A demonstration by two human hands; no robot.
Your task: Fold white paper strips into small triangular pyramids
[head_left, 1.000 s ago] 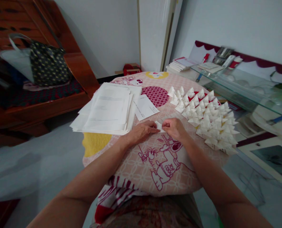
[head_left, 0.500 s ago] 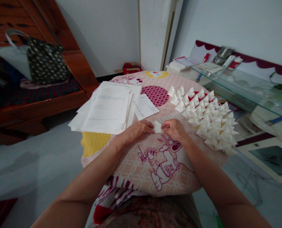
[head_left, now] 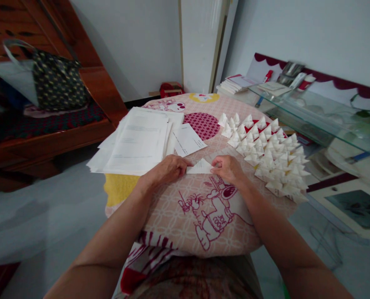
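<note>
A small sheet of white paper (head_left: pixel 200 167), folded to a peak at the top, lies on the patterned tablecloth (head_left: pixel 175 211). My left hand (head_left: pixel 172 167) has its fingers curled onto the paper's left end. At the right end my right hand (head_left: pixel 227 168) pinches the edge between thumb and fingers. Just beyond it lies a loose printed sheet (head_left: pixel 189 139), next to a stack of printed papers (head_left: pixel 138 141) on the left. Many folded white paper pieces (head_left: pixel 266 145) stand in rows on the table's right side, their points upward.
A glass shelf (head_left: pixel 312 112) runs along the right, close to the table edge, with a pile of papers (head_left: pixel 235 84) at its far end. To the left stands a wooden bench (head_left: pixel 100 95) with a dotted bag (head_left: pixel 58 81) on it.
My left hand has slid left, away from my right hand, which stays nearly in place. More of the folded paper now shows between them. The view has shifted slightly.
</note>
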